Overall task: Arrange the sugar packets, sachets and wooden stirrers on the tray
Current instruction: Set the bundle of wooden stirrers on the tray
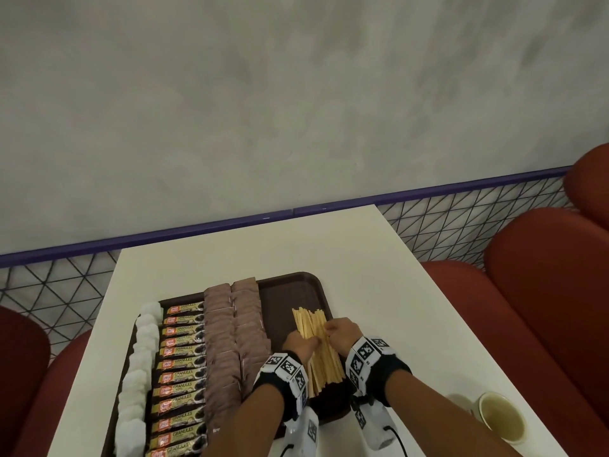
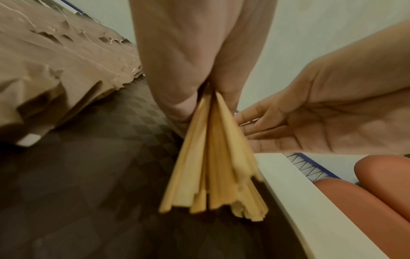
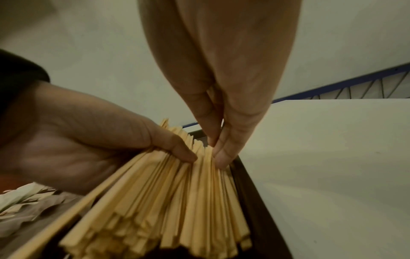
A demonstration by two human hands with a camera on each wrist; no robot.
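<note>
Low in the frame's middle, the left hand [image 1: 300, 345] grips a fan of stirrers [image 1: 317, 351] at the right end of the tray [image 1: 290, 291], while the right hand [image 1: 342, 332] pinches a few, sachets [image 1: 230, 328] lying left.

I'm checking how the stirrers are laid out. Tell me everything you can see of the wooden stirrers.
The wooden stirrers are thin, flat, pale strips of light wood with square-cut ends, many together, fanned out unevenly rather than squared up. They lie at the right end of the brown tray, beside the brown sachets. The left hand holds part of the bundle; the right hand pinches a few at their middle.
</note>
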